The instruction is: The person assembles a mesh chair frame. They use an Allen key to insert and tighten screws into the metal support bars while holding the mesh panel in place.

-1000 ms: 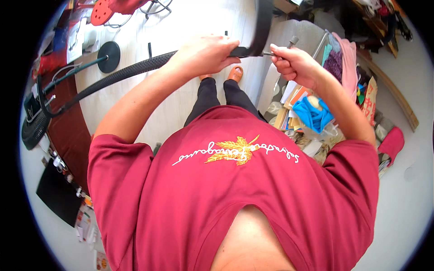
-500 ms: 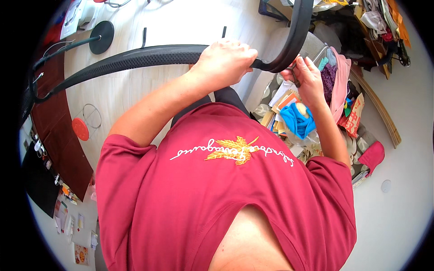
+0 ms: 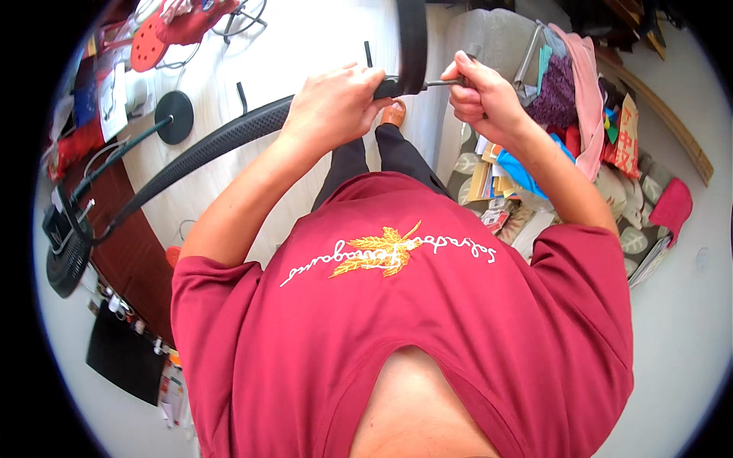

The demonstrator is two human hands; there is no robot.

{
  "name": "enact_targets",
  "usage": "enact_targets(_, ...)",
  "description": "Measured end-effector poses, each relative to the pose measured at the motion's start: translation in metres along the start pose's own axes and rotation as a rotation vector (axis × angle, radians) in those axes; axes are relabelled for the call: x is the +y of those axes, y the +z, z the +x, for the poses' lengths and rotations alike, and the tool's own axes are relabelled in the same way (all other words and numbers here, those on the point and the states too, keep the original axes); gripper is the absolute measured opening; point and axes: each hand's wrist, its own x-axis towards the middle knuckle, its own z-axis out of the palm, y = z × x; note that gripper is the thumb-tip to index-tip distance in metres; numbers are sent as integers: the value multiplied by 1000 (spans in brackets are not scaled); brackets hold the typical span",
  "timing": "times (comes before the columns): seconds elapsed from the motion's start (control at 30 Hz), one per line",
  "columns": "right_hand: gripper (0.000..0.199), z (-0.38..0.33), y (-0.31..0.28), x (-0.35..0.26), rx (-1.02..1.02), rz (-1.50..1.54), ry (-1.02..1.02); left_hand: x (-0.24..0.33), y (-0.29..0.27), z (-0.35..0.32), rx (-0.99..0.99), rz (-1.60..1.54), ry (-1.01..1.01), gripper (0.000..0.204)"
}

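Note:
My left hand (image 3: 334, 105) is closed around the end of a long curved black frame (image 3: 221, 131) with a mesh-like surface, possibly part of a chair. Beside that hand, a wide black band (image 3: 413, 42) rises from the frame's end. On the band's right side, my right hand (image 3: 482, 93) pinches a thin metal tool (image 3: 441, 82), which looks like a hex key. The tool's shaft points left and its tip meets the joint there; the exact contact is too small to make out. My fingers partly cover its handle end.
Behind my right hand is a grey upholstered seat (image 3: 489, 38) with pink cloth (image 3: 578, 99) and purple cloth (image 3: 556, 95). Papers and a blue bag (image 3: 521, 172) lie below. A round black base (image 3: 175, 117) and a red round seat (image 3: 148, 47) stand at left.
My right hand has moved up and left, bringing the tool's shaft against the joint. The view has shifted, and the frame and left hand now appear further left.

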Motion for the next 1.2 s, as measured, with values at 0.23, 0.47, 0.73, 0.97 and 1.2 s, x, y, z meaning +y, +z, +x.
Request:
enact_targets(0.23,32,-7,15,-17,178,88,214,2,2,2,35,37,9,27)
enact_targets(0.47,38,-8,4,-7,263,138,-31,12,-3,8,17,105,52,40)
enact_targets(0.73,41,-8,0,19,109,-153,-826,5,-1,10,28,70,50,36)
enact_targets(0.97,32,2,-9,17,64,-454,-770,4,-2,14,-11,5,67,29)
enact_targets(1.2,18,3,-10,30,90,-824,-977,5,-1,11,-100,-16,6,51)
